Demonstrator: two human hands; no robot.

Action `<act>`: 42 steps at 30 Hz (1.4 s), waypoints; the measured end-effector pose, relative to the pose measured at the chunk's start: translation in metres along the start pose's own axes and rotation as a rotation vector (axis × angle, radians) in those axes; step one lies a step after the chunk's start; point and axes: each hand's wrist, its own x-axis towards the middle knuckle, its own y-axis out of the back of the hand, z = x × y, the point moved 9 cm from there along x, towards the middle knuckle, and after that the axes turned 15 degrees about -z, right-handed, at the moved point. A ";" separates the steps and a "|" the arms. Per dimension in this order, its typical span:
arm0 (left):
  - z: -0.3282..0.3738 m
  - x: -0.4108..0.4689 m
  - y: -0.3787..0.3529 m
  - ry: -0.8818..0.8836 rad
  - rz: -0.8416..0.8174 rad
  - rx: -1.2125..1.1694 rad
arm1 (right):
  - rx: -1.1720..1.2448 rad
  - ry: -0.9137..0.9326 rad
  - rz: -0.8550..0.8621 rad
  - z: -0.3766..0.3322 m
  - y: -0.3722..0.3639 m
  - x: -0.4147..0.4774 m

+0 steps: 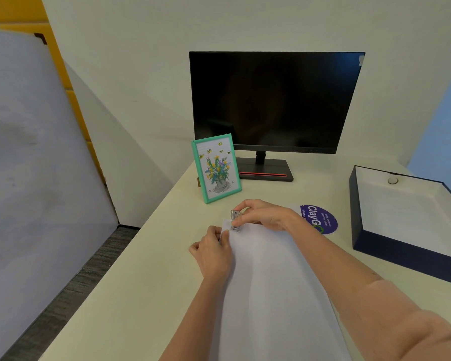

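The cream bench [146, 282] carried everything and lay under both grips. A pale grey panel [37, 178] leaned beyond the bench edge, well to the left of the left grip [214, 254]. A dark monitor [274, 100] stood on its stand, screen blank, behind the right grip [263, 214] and well apart from it. A shallow navy box [401, 254] with a white inside lay open, well to the right of the right grip.

The white paper [268, 282] ran from under both grips toward the person, its far left corner between them. A mint-green picture frame [216, 168] showing potted flowers and bees stood propped upright, just behind the two grips and a little to their left. A round purple sticker [323, 218] marked "ClayGo" lay flat just right of the right grip, partly hidden by the wrist and the paper.

The left grip was narrow, its thumb and fingers pinching the left edge of the paper near that far corner. The right grip was narrow too, its curled fingers holding a small silvery metal clip [235, 220] set on the paper's corner, just ahead of the left grip's fingertips. The clip was blurred, so its exact kind could not be told. A small round knob [393, 180] sat at the far end inside the box, far right of both grips.
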 end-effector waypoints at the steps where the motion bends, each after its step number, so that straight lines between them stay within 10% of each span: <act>1: 0.000 0.000 0.000 -0.001 -0.001 0.003 | -0.002 -0.004 -0.009 0.000 0.000 0.000; 42: -0.001 0.002 -0.004 0.009 -0.024 0.064 | -0.035 -0.002 -0.002 -0.002 -0.002 -0.005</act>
